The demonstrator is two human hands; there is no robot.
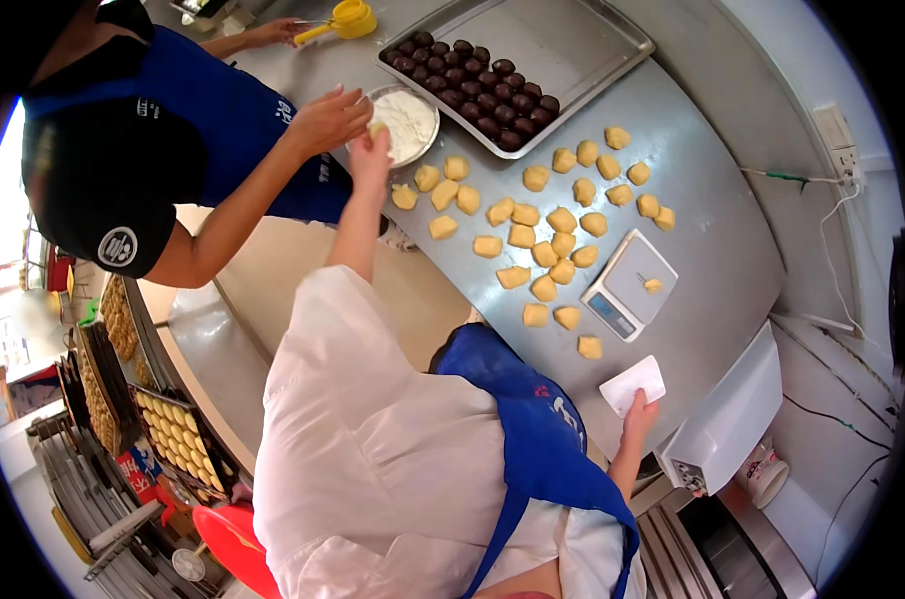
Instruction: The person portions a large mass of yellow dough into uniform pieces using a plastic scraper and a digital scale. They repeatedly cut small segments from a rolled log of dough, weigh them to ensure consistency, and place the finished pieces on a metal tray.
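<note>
My left hand (370,153) is stretched out to the rim of a metal bowl of white flour (403,123), beside a co-worker's hand; a bit of yellow dough (378,130) shows at its fingertips. My right hand (639,410) grips a white plastic dough scraper (633,385) near the table edge. Many pieces of yellow dough (522,236) lie scattered on the metal table (692,224). A digital scale (630,284) stands to their right, with a small dough scrap (653,285) on its plate.
A metal tray (587,97) holds rows of dark brown balls (486,93) beyond the dough. At the upper left stands a co-worker (220,127) in a blue apron, one hand near a yellow measuring cup (353,19). A wall with a socket (845,163) and cables borders the table.
</note>
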